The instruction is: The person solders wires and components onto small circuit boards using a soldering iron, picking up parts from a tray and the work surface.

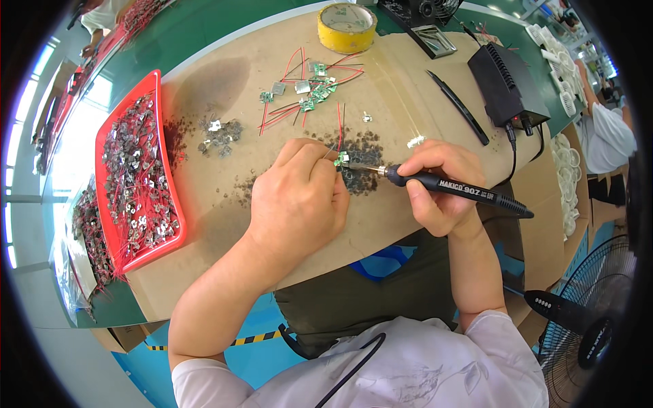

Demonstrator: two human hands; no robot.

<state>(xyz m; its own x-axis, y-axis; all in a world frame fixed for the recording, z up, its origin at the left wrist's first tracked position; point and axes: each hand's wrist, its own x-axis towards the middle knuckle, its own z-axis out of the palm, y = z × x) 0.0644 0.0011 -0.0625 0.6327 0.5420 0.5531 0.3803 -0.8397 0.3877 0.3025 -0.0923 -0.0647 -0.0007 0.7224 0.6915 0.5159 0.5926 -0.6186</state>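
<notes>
My right hand (443, 180) grips a black soldering iron (469, 190) like a pen. The iron's metal tip reaches a small green circuit board (341, 159) with a red and a black wire rising from it. My left hand (299, 190) is closed, its fingertips pinching at the board's left edge; a thin strand shows by the fingers, and the curled fingers hide the rest of the grip. Board and tip are over a dark, scorched patch of spatter (364, 149) on the brown cardboard (401, 88). Farther off lies a cluster of green boards (316, 95) with red and black wires.
At left stands a red tray (178, 224) full of small wired parts. Small metal pieces (221, 136) lie beside it. A yellow tape roll (347, 28), black tweezers (459, 109), a black power unit (509, 88) and an iron stand (432, 41) sit beyond; a fan (585, 326) is lower right.
</notes>
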